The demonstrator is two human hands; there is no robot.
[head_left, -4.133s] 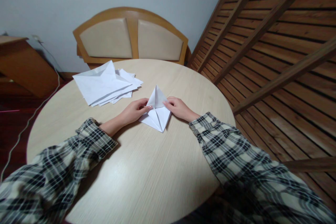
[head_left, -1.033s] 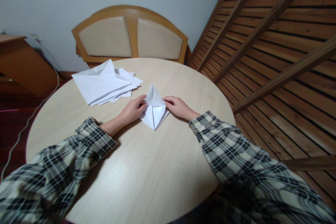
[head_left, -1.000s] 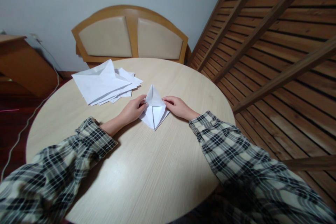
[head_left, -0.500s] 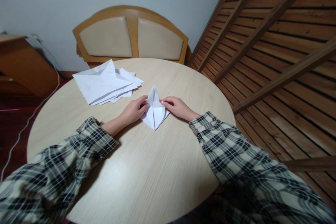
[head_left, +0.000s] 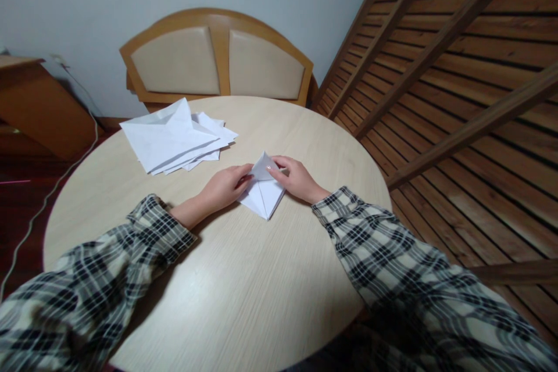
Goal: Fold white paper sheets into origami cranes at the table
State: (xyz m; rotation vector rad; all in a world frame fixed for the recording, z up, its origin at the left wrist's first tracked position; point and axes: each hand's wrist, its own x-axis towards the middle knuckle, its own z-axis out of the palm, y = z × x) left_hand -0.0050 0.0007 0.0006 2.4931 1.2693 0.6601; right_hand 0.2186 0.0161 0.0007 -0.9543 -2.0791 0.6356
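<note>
A small piece of folded white paper (head_left: 265, 195) lies on the round table, one corner pointing toward me and a crease down its middle. My left hand (head_left: 227, 187) pinches its left edge between thumb and fingers. On the other side, my right hand (head_left: 296, 179) grips the upper right edge, its thumb on top of the paper and the fingers behind. The top point of the paper shows between the two hands. Parts of its side edges are hidden under my fingers.
Several sheets of creased white paper (head_left: 174, 133) lie in a loose pile at the back left of the round wooden table (head_left: 226, 296). Behind the table stands a padded headboard (head_left: 224, 52). Slatted wood (head_left: 457, 99) rises on the right. A pale cable (head_left: 56, 189) runs down the left.
The raised upper flap now lies flatter, and the folded paper has turned slightly and shifted a little right and toward me. My right thumb has come onto the paper. The pile is unmoved.
</note>
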